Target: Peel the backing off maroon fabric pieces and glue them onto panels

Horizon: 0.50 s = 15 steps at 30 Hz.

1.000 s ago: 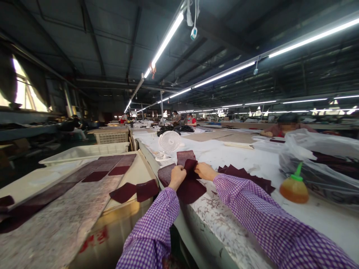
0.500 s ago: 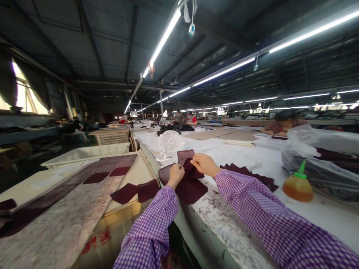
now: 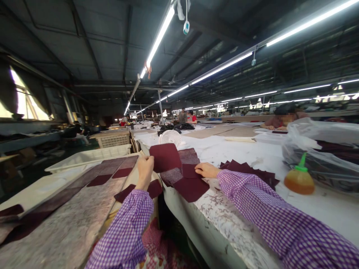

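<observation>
My left hand (image 3: 145,170) is closed on the left edge of a maroon piece (image 3: 165,157) of fabric or leather, holding it raised at the table's near edge. My right hand (image 3: 206,170), fingers bent together, grips the right edge of a smaller maroon piece (image 3: 190,171). Beneath and beside it lie a larger maroon panel (image 3: 192,188), partly over the table edge, and a piece with its greyish, fuzzy side up (image 3: 188,154). A fanned row of maroon pieces (image 3: 248,171) rests right of my right hand, partly behind my sleeve.
A white fan (image 3: 169,137) stands behind the pieces. To the right are a squeeze bottle (image 3: 300,181) of amber liquid and a clear plastic bag (image 3: 316,140). On my left, maroon strips lie on a board (image 3: 70,213) over pale bins. A co-worker (image 3: 283,119) leans over the table.
My left hand has moved left and up, lifting a maroon piece off the others. My right hand has shifted slightly down, and the smaller piece under it now lies flat.
</observation>
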### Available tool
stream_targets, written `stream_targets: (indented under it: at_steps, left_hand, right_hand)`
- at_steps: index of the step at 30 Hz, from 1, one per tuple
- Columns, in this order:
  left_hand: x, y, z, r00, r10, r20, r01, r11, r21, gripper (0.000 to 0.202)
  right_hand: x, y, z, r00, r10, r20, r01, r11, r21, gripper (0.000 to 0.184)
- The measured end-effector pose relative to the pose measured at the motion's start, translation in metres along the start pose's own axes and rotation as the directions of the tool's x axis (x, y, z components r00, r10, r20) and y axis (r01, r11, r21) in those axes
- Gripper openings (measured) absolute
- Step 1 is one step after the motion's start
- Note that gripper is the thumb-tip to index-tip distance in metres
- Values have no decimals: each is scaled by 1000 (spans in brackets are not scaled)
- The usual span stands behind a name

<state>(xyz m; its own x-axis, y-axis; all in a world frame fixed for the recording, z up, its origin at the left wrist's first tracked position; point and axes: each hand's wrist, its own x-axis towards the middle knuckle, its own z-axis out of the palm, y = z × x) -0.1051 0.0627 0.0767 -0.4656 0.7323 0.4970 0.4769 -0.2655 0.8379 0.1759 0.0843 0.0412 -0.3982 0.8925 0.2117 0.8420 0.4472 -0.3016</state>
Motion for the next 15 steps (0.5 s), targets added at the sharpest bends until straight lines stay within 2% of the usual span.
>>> stream_targets:
  at_steps: [3, 6, 7, 8, 9, 11, 12, 13, 15]
  left_hand:
    - [-21, 14, -5, 997, 49, 60, -53, 996, 70, 17]
    - [-49, 33, -4, 987, 120, 103, -132, 984, 121, 16]
    - [-62, 40, -3, 980, 162, 119, -178, 975, 136, 15]
    - [-77, 45, -3, 951, 270, 152, -294, 941, 170, 14]
    - [-94, 49, -3, 904, 379, 197, -412, 896, 165, 15]
    - [-134, 54, -3, 764, 555, 329, -597, 801, 35, 16]
    - [-155, 56, -4, 680, 613, 403, -655, 755, -44, 17]
    - [-174, 56, -6, 589, 651, 479, -689, 714, -124, 17]
    - [-204, 56, -9, 439, 701, 562, -711, 654, -260, 17]
  right_hand:
    - [-16, -12, -17, 997, 63, 36, -68, 986, 149, 38]
    - [-45, -32, -34, 985, 70, 160, -119, 939, 322, 64]
    - [-56, -39, -39, 971, 58, 230, -152, 897, 415, 70]
    - [-67, -45, -44, 936, 43, 348, -247, 786, 567, 74]
    - [-77, -50, -47, 887, 1, 462, -347, 664, 663, 77]
    - [-96, -56, -52, 799, -74, 597, -510, 445, 737, 78]
    - [-103, -57, -52, 794, -68, 604, -536, 391, 748, 73]
    - [-110, -56, -51, 816, -19, 578, -529, 377, 760, 66]
    - [-122, -51, -48, 873, 107, 475, -471, 432, 769, 51]
